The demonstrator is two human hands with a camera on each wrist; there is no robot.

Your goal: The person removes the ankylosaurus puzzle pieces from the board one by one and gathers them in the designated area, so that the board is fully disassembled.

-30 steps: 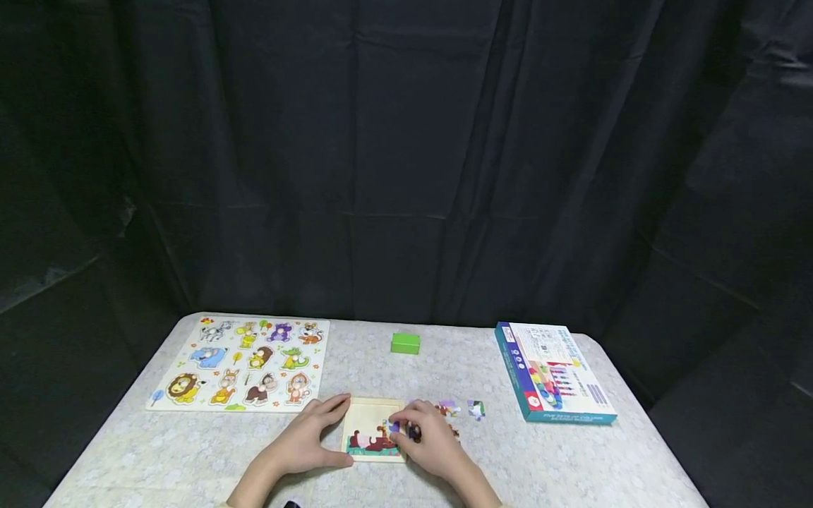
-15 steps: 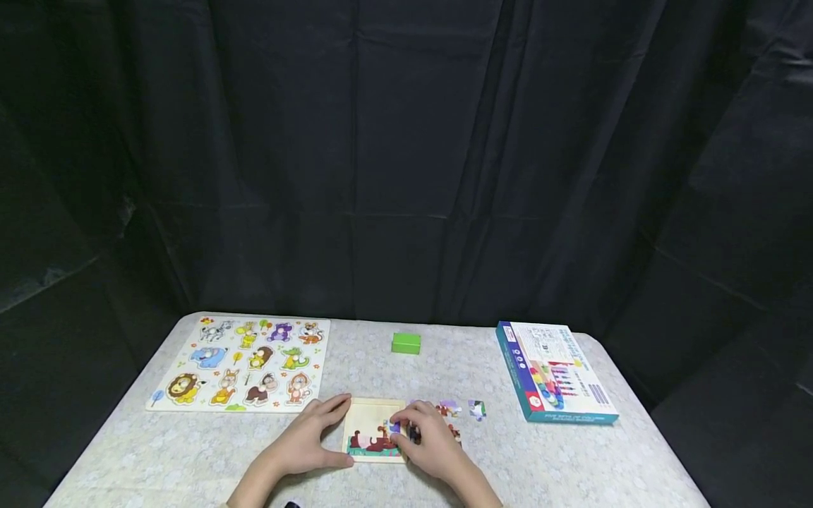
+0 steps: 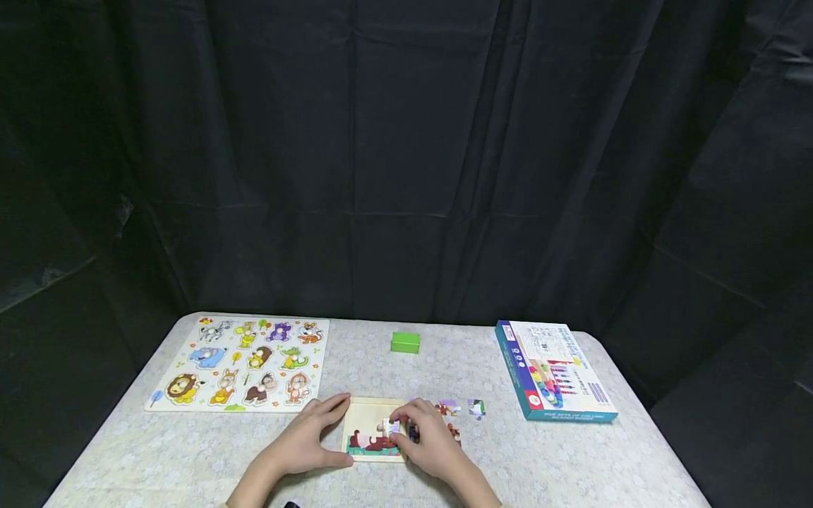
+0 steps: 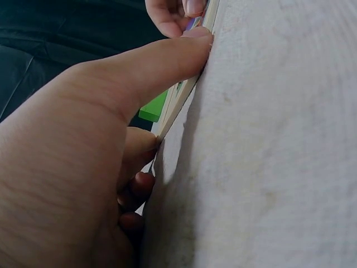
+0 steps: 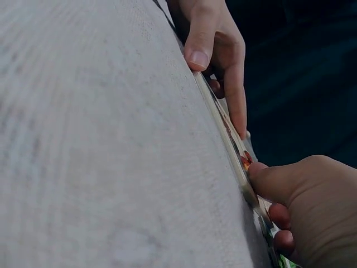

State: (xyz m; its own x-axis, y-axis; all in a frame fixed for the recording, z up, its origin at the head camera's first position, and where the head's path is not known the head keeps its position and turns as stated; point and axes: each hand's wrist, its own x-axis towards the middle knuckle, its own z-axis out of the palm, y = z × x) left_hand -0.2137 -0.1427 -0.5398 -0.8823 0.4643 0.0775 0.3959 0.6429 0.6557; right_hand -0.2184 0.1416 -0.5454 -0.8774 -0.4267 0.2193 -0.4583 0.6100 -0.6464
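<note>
A shallow wooden puzzle tray (image 3: 370,410) lies on the table, its lower part filled with brown, pink and teal jigsaw pieces (image 3: 371,444). My left hand (image 3: 308,437) grips the tray's left side, thumb at the near corner and forefinger at the far corner. In the left wrist view its thumb (image 4: 162,61) presses the wooden edge. My right hand (image 3: 434,439) pinches a small jigsaw piece (image 3: 394,427) over the tray's right side, beside the placed pieces. The right wrist view shows the right thumb (image 5: 276,180) at the tray's edge; the other fingers are partly hidden.
Several loose jigsaw pieces (image 3: 449,408) lie right of the tray, some partly behind the right hand. An animal peg board (image 3: 238,384) sits at the left, a green block (image 3: 405,343) at the back, a flat toy box (image 3: 581,402) at the right. Dark curtain hangs behind.
The jigsaw piece in my right fingers has changed its tilt and now looks whiter, with its purple face less visible. Both hands stay in nearly the same place.
</note>
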